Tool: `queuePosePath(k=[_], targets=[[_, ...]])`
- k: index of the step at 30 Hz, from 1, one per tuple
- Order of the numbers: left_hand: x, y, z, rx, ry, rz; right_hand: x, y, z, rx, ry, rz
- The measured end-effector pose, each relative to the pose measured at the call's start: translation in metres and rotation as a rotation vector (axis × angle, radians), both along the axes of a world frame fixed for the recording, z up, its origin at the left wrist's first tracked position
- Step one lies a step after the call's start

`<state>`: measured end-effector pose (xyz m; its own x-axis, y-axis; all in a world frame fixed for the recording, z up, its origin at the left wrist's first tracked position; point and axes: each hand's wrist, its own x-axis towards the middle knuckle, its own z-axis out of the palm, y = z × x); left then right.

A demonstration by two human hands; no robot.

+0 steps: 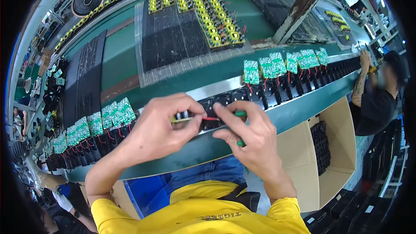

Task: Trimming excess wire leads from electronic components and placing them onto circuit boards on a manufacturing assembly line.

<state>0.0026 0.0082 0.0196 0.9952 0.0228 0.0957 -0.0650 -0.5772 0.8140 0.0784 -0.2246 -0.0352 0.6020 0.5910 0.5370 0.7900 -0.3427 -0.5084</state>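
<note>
Above the near edge of the bench, my left hand (167, 121) is closed on a small circuit board (178, 120) with cylindrical parts on it, mostly covered by the fingers. A red wire (211, 118) spans the gap between my hands, its ends partly hidden. My right hand (251, 134) is curled around a green-handled hand tool (240, 114); its working end is hidden, so I cannot tell its kind. Just beyond my fingers stand black plastic housings (237, 96) in a row along a metal strip (225, 87).
Green circuit boards (251, 73) with red wires top the housings on both sides. Yellow-topped boards (212, 19) lie on a black mat (164, 39) farther back. A cardboard box (299, 160) stands at right. Co-workers (377, 91) sit at far right and lower left.
</note>
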Motion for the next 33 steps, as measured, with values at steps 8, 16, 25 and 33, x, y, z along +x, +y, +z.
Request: queuePosePath(k=[8, 16, 25, 33], targets=[[0.016, 0.014, -0.03, 0.192, 0.036, 0.097, -0.003, 0.004, -0.03, -0.171, -0.009, -0.058], [0.025, 0.015, -0.048, 0.078, 0.086, 0.111, -0.005, 0.008, -0.042, -0.171, -0.034, -0.076], [0.028, 0.014, -0.053, 0.129, 0.094, 0.115, -0.004, 0.008, -0.044, -0.152, -0.018, -0.075], [0.029, 0.013, -0.052, 0.172, 0.098, 0.104, -0.003, 0.008, -0.045, -0.139, -0.009, -0.068]])
